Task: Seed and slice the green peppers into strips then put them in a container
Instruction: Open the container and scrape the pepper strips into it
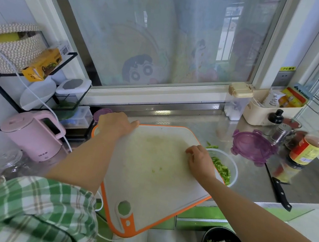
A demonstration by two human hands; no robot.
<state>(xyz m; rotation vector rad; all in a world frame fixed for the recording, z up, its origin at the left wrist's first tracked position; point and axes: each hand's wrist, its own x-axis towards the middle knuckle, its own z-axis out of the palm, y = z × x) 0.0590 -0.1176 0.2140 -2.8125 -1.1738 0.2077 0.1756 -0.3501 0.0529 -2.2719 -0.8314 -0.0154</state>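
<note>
- Green pepper strips (221,167) lie in the clear container (235,167), which sits tucked under the right edge of the cutting board (150,168).
- Left hand (116,123) grips the board's far corner, apparently tipping it towards the container.
- Right hand (199,159), fingers loosely bent and holding nothing, touches the board just beside the rim.
- Best to hold the tilt steady and sweep stray bits straight over the rim.

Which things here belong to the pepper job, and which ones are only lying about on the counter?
For the job: white cutting board with orange rim, gripped by the left hand; right hand on it; clear round plastic container with green pepper strips; purple clip lid; black-handled knife.
Lying about: pink electric kettle; yellow-capped sauce bottle; steel shaker; cream plastic box.
</note>
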